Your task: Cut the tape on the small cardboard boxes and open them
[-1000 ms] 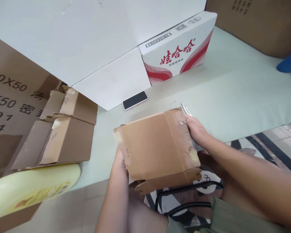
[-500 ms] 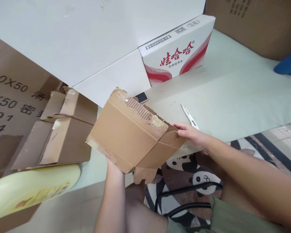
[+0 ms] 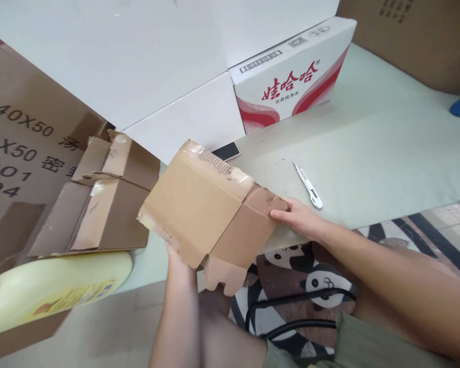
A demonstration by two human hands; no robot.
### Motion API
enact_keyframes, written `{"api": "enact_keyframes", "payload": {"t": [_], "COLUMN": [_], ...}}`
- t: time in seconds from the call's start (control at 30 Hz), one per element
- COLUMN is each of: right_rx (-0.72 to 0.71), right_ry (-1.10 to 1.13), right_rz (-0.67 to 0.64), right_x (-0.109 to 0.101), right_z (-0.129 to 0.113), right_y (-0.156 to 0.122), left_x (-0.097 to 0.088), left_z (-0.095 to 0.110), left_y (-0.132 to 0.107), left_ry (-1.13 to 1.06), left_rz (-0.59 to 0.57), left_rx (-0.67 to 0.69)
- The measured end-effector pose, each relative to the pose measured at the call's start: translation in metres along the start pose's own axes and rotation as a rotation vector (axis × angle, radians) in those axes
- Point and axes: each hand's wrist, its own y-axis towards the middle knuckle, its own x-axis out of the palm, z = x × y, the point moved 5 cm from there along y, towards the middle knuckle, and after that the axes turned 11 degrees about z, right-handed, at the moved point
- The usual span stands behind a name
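Note:
I hold a small brown cardboard box [image 3: 193, 202], partly unfolded, with torn strips and tape along its edges. My right hand [image 3: 301, 219] pinches the end of its right flap, thumb on top and the other fingers underneath. Under the lower left edge is my left hand [image 3: 178, 258], its fingers hidden behind the cardboard. A notched tab [image 3: 225, 277] hangs from the near side. On the table, just beyond my right hand, lies a white utility knife [image 3: 307, 185]. A dark phone [image 3: 228, 152] rests behind the box, partly covered by it.
Another opened brown carton [image 3: 117, 220] stands at left, behind a pale yellow bottle [image 3: 61, 286]. A white and red carton [image 3: 291, 87] and large white panels [image 3: 168, 56] line the back of the pale green table [image 3: 387, 153]. A panda-patterned chair [image 3: 325, 286] is below.
The right flap has swung outward and now lies flatter, with my right thumb over its end. The knife shows in full. The whole view has shifted slightly.

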Motion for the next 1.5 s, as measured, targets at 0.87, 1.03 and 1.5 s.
{"api": "enact_keyframes", "payload": {"t": [0.87,1.03,1.5], "right_rx": [-0.135,-0.122,-0.135], "right_ry": [-0.290,-0.287,-0.231], "right_rz": [-0.068,-0.078,0.162], "right_x": [0.004,0.003,-0.014], "right_z": [-0.010,-0.008,-0.005], "right_y": [-0.007,-0.005,-0.001], "left_x": [-0.007,-0.006,0.055], "left_z": [-0.006,0.000,-0.036], "left_y": [0.015,0.015,-0.032], "left_ry": [-0.199,-0.160,0.152], "left_rz": [0.144,0.063,0.199], "left_rx": [-0.071,-0.015,0.033]}}
